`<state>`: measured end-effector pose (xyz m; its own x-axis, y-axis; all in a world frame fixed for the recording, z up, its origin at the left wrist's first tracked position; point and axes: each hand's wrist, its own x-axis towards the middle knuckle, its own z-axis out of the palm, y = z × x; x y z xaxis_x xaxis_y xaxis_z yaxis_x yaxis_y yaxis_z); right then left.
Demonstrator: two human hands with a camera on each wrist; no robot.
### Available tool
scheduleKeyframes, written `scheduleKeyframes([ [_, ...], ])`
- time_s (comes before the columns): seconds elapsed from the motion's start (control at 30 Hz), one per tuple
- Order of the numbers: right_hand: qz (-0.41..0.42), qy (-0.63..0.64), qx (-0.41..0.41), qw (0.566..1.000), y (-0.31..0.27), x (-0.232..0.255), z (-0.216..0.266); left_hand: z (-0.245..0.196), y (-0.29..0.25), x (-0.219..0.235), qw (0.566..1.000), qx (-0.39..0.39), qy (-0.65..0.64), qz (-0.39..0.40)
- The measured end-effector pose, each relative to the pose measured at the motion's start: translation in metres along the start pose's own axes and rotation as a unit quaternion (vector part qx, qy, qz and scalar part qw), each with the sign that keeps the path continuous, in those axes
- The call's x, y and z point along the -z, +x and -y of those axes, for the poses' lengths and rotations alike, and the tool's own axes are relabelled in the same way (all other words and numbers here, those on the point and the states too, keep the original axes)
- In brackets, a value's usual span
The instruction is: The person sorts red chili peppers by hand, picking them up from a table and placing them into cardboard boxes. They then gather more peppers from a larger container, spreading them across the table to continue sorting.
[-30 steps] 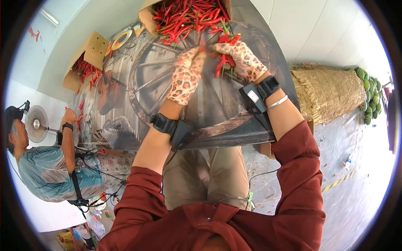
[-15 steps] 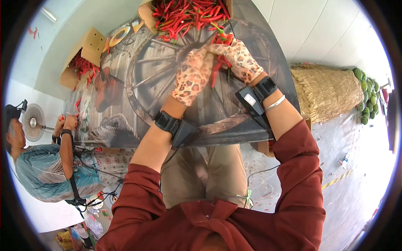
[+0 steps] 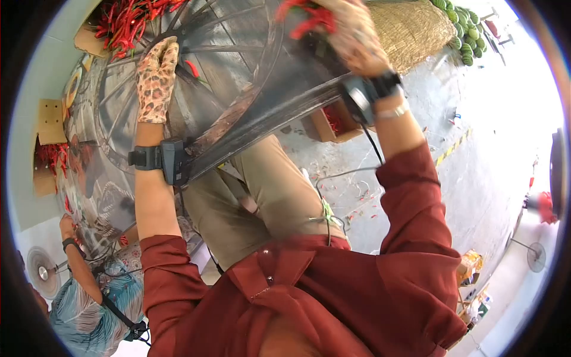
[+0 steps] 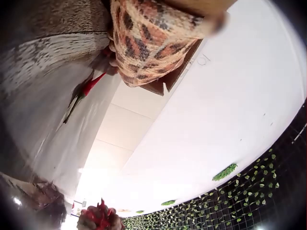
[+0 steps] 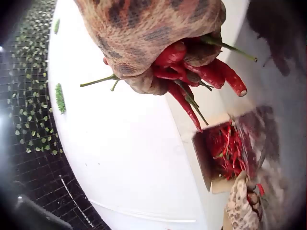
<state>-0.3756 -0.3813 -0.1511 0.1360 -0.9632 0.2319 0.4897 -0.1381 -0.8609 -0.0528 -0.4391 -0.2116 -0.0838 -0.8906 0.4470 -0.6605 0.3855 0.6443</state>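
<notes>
My right hand [image 3: 357,38], in a leopard-print glove, grips a bunch of red chili peppers [image 5: 211,74]. Green stems poke out between its fingers in the right wrist view. In the head view this hand is blurred, over the right edge of the table. My left hand [image 3: 156,83], gloved alike, rests low over the wheel-patterned table [image 3: 232,71], its fingers loosely bent with nothing seen in them. Beside it lies a single red chili [image 3: 192,69] with a green stem. The same chili [image 4: 86,88] shows near the fingers in the left wrist view.
A cardboard box [image 3: 89,40] spills chilies at the table's far side, and another box [image 3: 50,119] stands further left. Below the right edge sits a box [image 3: 333,122] with chilies. A person in a patterned shirt [image 3: 98,303] works at left. Straw matting [image 3: 410,33] and watermelons [image 3: 470,33] lie beyond.
The hands, earlier together over the chilies, are now apart. My right hand has swung right with the bunch, past the table edge. The head view has turned right; one chili lies near my left hand.
</notes>
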Motion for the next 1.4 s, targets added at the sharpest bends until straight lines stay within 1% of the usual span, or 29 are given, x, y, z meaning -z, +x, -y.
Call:
scheduleKeyframes([
  [0.03, -0.114, -0.079, 0.008, 0.990, -0.025, 0.014, 0.007, -0.004, -0.001, 0.001, 1.000, 0.017, -0.009, 0.008],
  [0.07, -0.141, 0.009, 0.050, 0.989, -0.048, 0.017, 0.021, -0.008, -0.003, 0.000, 0.999, 0.020, -0.044, 0.008],
  [0.13, -0.204, -0.062, 0.096, 0.972, -0.082, 0.053, 0.031, -0.009, -0.002, 0.001, 1.000, 0.004, -0.025, 0.014],
  [0.17, -0.304, -0.108, 0.105, 0.941, -0.098, 0.087, 0.027, -0.009, -0.002, 0.002, 1.000, -0.017, 0.000, 0.019],
  [0.23, -0.338, -0.142, 0.100, 0.925, -0.123, 0.083, 0.031, -0.008, -0.003, 0.002, 0.999, -0.036, 0.011, 0.015],
  [0.37, -0.419, -0.222, 0.010, 0.880, -0.154, 0.165, -0.037, -0.006, -0.001, 0.001, 0.997, -0.065, 0.029, 0.020],
  [0.4, -0.401, -0.280, -0.013, 0.872, -0.163, 0.200, -0.067, -0.005, -0.001, 0.001, 0.998, -0.057, 0.024, 0.022],
  [0.47, -0.408, -0.398, -0.068, 0.819, -0.164, 0.198, -0.095, -0.007, -0.001, 0.001, 0.998, -0.051, 0.020, 0.023],
  [0.5, -0.401, -0.495, -0.058, 0.768, -0.165, 0.216, -0.120, -0.008, -0.001, 0.001, 0.998, -0.042, 0.025, 0.027],
  [0.57, -0.388, -0.469, -0.053, 0.792, -0.163, 0.240, -0.163, -0.007, -0.001, 0.001, 0.998, -0.032, 0.033, 0.032],
  [0.63, -0.376, -0.453, -0.146, 0.795, -0.159, 0.242, -0.187, -0.007, -0.001, 0.001, 0.998, -0.048, 0.037, 0.028],
  [0.67, -0.327, -0.506, -0.214, 0.769, -0.161, 0.241, -0.188, -0.019, -0.004, 0.003, 0.998, -0.015, 0.042, 0.032],
  [0.7, -0.265, -0.594, -0.267, 0.711, -0.158, 0.244, -0.189, -0.013, -0.005, -0.001, 0.988, -0.105, 0.110, -0.001],
  [0.73, -0.233, -0.599, -0.232, 0.730, -0.169, 0.278, -0.221, -0.011, -0.007, -0.003, 0.981, -0.132, 0.141, -0.010],
  [0.77, -0.225, -0.633, -0.238, 0.702, -0.165, 0.258, -0.210, -0.012, -0.008, -0.003, 0.971, -0.157, 0.180, -0.023],
  [0.8, -0.229, -0.656, -0.221, 0.684, -0.164, 0.237, -0.196, -0.014, -0.009, -0.005, 0.985, -0.108, 0.131, -0.012],
  [0.87, -0.194, -0.604, -0.279, 0.721, -0.149, 0.202, -0.158, -0.018, -0.010, -0.005, 0.993, -0.076, 0.093, -0.011],
  [0.93, -0.179, -0.624, -0.198, 0.735, -0.151, 0.231, -0.162, -0.019, -0.011, -0.003, 0.995, -0.063, 0.083, -0.009],
  [0.97, -0.243, -0.532, -0.108, 0.804, -0.154, 0.282, -0.185, -0.020, -0.011, -0.002, 0.998, -0.033, 0.057, -0.001],
  [1.0, -0.252, -0.524, -0.086, 0.809, -0.142, 0.265, -0.158, -0.027, -0.011, 0.002, 0.997, 0.008, 0.070, 0.015],
  [1.03, -0.287, -0.536, -0.067, 0.791, -0.129, 0.241, -0.128, -0.032, -0.011, 0.004, 0.997, 0.020, 0.068, 0.024],
  [1.07, -0.231, -0.723, -0.067, 0.647, -0.118, 0.245, -0.103, -0.030, -0.011, 0.004, 0.997, 0.030, 0.064, 0.027],
  [1.13, -0.237, -0.632, -0.003, 0.738, -0.086, 0.220, -0.051, -0.028, -0.011, 0.003, 0.997, 0.040, 0.057, 0.023],
  [1.17, -0.303, -0.495, -0.004, 0.814, -0.067, 0.163, -0.021, -0.029, -0.011, 0.003, 0.998, 0.036, 0.053, 0.024],
  [1.2, -0.254, -0.533, 0.086, 0.802, -0.053, 0.129, -0.001, -0.029, -0.011, 0.003, 0.998, 0.031, 0.049, 0.025],
  [1.23, -0.252, -0.481, 0.096, 0.834, -0.037, 0.095, 0.015, -0.024, -0.010, 0.000, 0.998, 0.031, 0.048, 0.019],
  [1.3, -0.221, -0.423, 0.095, 0.874, -0.011, 0.026, 0.036, -0.008, -0.005, -0.007, 0.972, 0.005, -0.236, 0.000],
  [1.33, -0.193, -0.419, 0.088, 0.883, 0.000, -0.006, 0.036, -0.015, 0.002, 0.004, 0.995, -0.050, -0.066, -0.057],
  [1.4, -0.090, -0.411, 0.055, 0.905, 0.025, -0.043, 0.023, 0.004, 0.004, 0.008, 0.982, -0.023, -0.170, -0.075],
])
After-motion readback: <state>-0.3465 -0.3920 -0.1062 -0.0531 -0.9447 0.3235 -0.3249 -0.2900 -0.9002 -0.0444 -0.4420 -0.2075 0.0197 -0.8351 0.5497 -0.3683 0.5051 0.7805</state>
